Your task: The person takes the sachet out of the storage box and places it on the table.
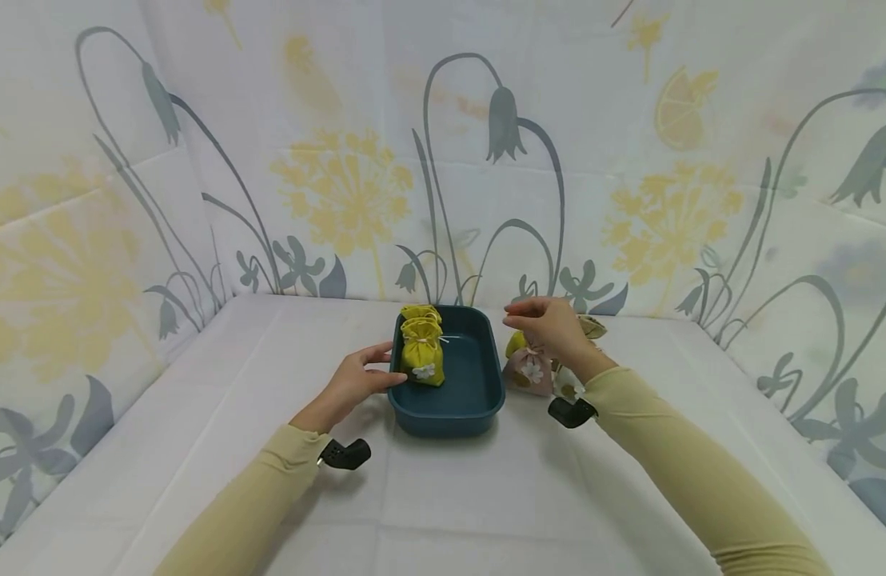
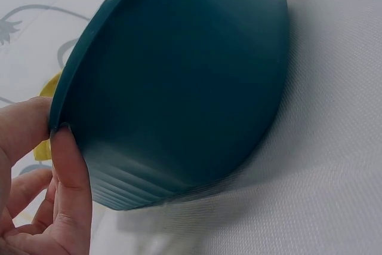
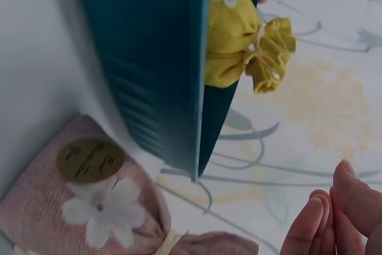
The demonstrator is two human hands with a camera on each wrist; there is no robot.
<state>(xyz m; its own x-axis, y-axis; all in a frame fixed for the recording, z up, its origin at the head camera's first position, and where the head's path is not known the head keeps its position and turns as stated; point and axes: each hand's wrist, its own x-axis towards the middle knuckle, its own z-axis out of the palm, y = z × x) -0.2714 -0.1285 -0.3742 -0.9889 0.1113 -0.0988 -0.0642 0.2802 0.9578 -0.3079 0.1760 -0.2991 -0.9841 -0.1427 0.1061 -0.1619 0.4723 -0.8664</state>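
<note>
A dark teal rectangular tub (image 1: pixel 453 422) stands on the table. My left hand (image 1: pixel 354 380) grips its left rim, thumb on one side of the wall and fingers on the other. Along the tub's left side sits a yellow drawstring pouch (image 1: pixel 423 352) with a white flower, and a second yellow pouch (image 1: pixel 414 310) shows behind it. My right hand (image 1: pixel 554 328) hovers right of the tub over a group of pouches. Its thumb and fingertips come close together, with nothing visible between them. Below it stands a pink pouch (image 3: pixel 83 183) with a white flower and a round gold label.
Beside the pink pouch are a yellow pouch (image 1: pixel 516 344), a whitish pouch (image 1: pixel 567 382) and a brownish pouch top (image 1: pixel 592 326), partly hidden by the right hand and wrist. White cloth (image 1: pixel 429 504) covers the table; a flower-printed curtain (image 1: pixel 443 160) rises behind.
</note>
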